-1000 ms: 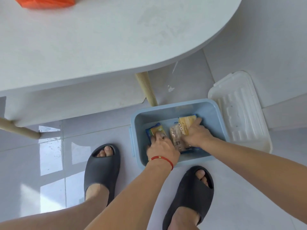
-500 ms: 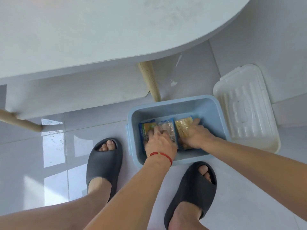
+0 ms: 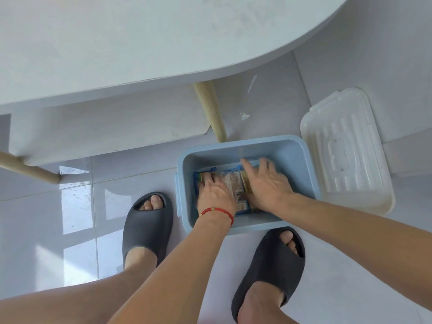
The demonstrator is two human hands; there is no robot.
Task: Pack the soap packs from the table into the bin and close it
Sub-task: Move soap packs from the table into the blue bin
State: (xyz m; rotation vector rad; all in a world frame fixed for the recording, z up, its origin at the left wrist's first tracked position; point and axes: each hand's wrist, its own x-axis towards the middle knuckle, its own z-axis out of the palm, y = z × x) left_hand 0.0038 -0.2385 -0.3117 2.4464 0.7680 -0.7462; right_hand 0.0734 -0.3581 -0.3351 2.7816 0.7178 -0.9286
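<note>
Both hands are down inside the blue bin, which sits on the floor tiles between the table leg and the person's feet.

Soap packs lie flat on the bin floor, side by side in a row, about three visible. They take up the left and middle of the bin.

Left hand: palm down on the leftmost pack, fingers fairly straight and laid flat over it. Pressing, not pinching. Red string bracelet on that wrist.

Right hand: palm down over the rightmost pack, fingers spread and stretched toward the bin's far wall. Fingertips are motion-blurred, so I cannot tell whether they touch the wall or only the pack. Nothing is curled around a pack.

The middle pack shows in the gap between the two hands, uncovered.

White lid lies off the bin, on the floor just beside its right wall, inner side up. Bin is uncovered.

White table edge overhangs at the top. Dark slippers flank the bin's near wall.
</note>
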